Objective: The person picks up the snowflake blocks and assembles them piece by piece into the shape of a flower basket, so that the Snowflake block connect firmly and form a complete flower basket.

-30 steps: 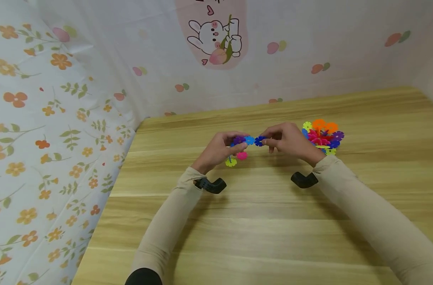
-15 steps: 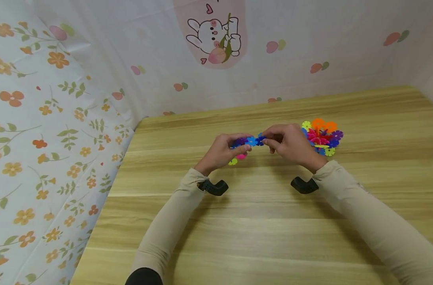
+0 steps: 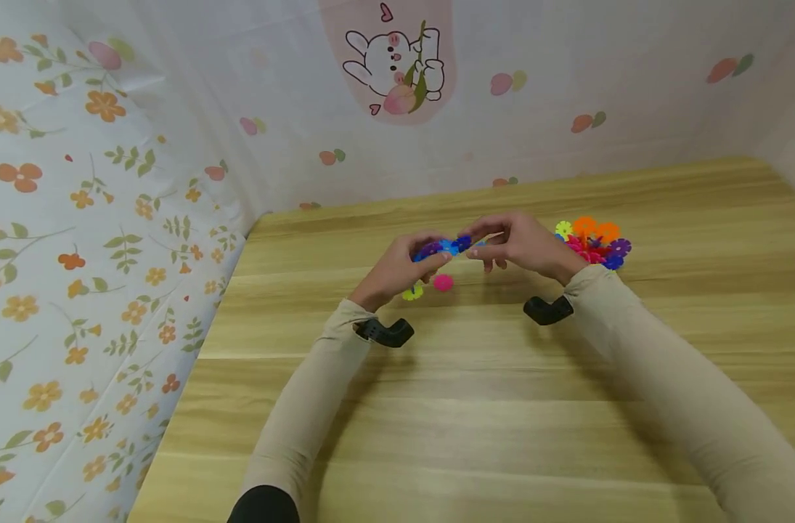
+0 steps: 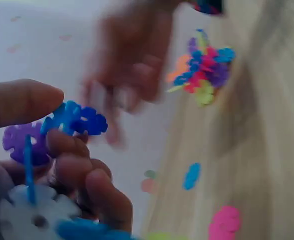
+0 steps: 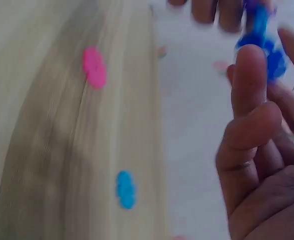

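Observation:
My left hand [image 3: 397,269] pinches a chain of joined plastic snowflake discs between thumb and fingers. In the left wrist view the chain shows a purple disc [image 4: 21,142], a light blue disc [image 4: 61,117] and a dark blue disc [image 4: 92,121] at its far end. Lower down hang a whitish disc [image 4: 36,212] and more blue ones. A yellow disc [image 3: 413,293] shows below the left hand. My right hand [image 3: 524,247] is close by the dark blue end, thumb and fingers spread apart; it is blurred in the left wrist view.
A pink disc [image 3: 443,282] lies on the wooden table [image 3: 475,421] below the hands. Behind it lies a loose light blue disc [image 4: 191,176]. To the right stands a heap of colourful discs [image 3: 593,243], partly behind the right wrist. A printed curtain [image 3: 273,109] closes off the back and left.
The right hand pinched the dark blue disc before and has now let go, its fingers parted. The chain has tilted, with its dark blue end higher, and the left hand has shifted slightly left.

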The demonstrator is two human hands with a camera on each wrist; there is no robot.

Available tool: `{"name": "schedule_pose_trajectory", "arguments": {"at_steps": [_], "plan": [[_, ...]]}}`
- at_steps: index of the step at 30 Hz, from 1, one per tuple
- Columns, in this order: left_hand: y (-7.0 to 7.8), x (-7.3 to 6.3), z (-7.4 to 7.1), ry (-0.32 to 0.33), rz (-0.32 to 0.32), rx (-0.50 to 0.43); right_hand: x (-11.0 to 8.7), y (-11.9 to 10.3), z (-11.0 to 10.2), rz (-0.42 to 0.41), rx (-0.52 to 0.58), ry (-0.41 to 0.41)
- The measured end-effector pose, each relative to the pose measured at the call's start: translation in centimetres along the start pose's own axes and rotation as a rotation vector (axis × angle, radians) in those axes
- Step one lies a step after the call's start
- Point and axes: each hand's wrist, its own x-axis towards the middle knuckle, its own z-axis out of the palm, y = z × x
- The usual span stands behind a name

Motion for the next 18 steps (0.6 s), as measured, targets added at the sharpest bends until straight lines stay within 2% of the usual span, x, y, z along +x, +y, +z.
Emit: {"name": "schedule_pose_trajectory", "arguments": {"at_steps": [2,5,8,10,13,18], "plan": [[0.4,0.2,-0.2,0.015,-0.023,-0.053,0.8,0.9,-0.1,0.045,-0.086,0.008],[0.4,0.2,-0.4,0.027,-0.05,-0.084,2.0,2.3,0.7,0.068,-0.397,0.035],[0.1,0.2,-0.3,0.007,-0.028,-0.078,2.9,3.1,1.6,0.069,-0.711,0.046],[0.0,0.2,-0.2,-0.004,-0.001,-0.071,3.3,3.3,1.9,0.064,-0.813,0.056],[0.1,0.2,-0.1,-0.012,0.026,-0.073,3.6,3.2,2.0,0.067,-0.835,0.079],[0.6,0.3,0.0,-0.005,-0.025,-0.073,3.7,3.1,1.7,0.12,-0.714,0.089]]}}
